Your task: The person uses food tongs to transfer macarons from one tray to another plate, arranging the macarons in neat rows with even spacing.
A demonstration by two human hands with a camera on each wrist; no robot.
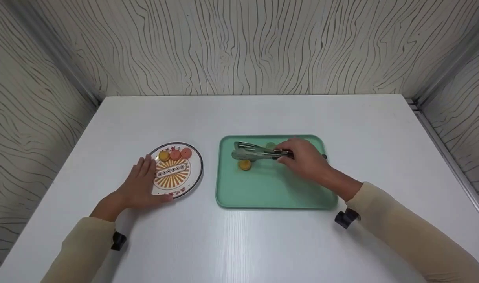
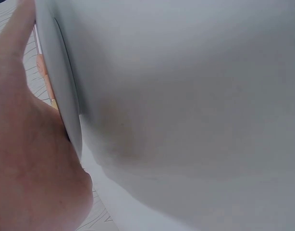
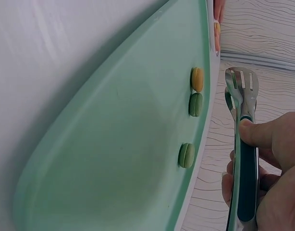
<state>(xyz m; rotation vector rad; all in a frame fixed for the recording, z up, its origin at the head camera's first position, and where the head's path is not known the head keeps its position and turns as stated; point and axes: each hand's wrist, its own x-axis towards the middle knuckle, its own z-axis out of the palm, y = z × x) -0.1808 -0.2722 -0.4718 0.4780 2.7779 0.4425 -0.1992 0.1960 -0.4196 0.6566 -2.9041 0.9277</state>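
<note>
My right hand (image 1: pixel 305 159) grips a pair of metal tongs (image 1: pixel 259 152) with dark handles, held over the green tray (image 1: pixel 263 194). In the right wrist view the slotted tong heads (image 3: pixel 243 84) have nothing between them. On the tray are a yellow macaron (image 1: pixel 245 164) and two green macarons; one green macaron (image 3: pixel 195 104) sits close beside the yellow one, the other green macaron (image 3: pixel 186 155) farther off. My left hand (image 1: pixel 139 186) rests straight fingers on the left rim of a round patterned plate (image 1: pixel 194 173), its thumb at the near rim. One yellow macaron (image 1: pixel 164 155) and two pink macarons (image 1: pixel 186 153) lie on the plate's far part.
Plate and tray stand side by side on a white table (image 1: pixel 208 239), with a gap between them. Wood-grain patterned panels (image 1: pixel 223 47) rise behind the table and on both sides. A small black device (image 1: pixel 346 217) is at the right wrist.
</note>
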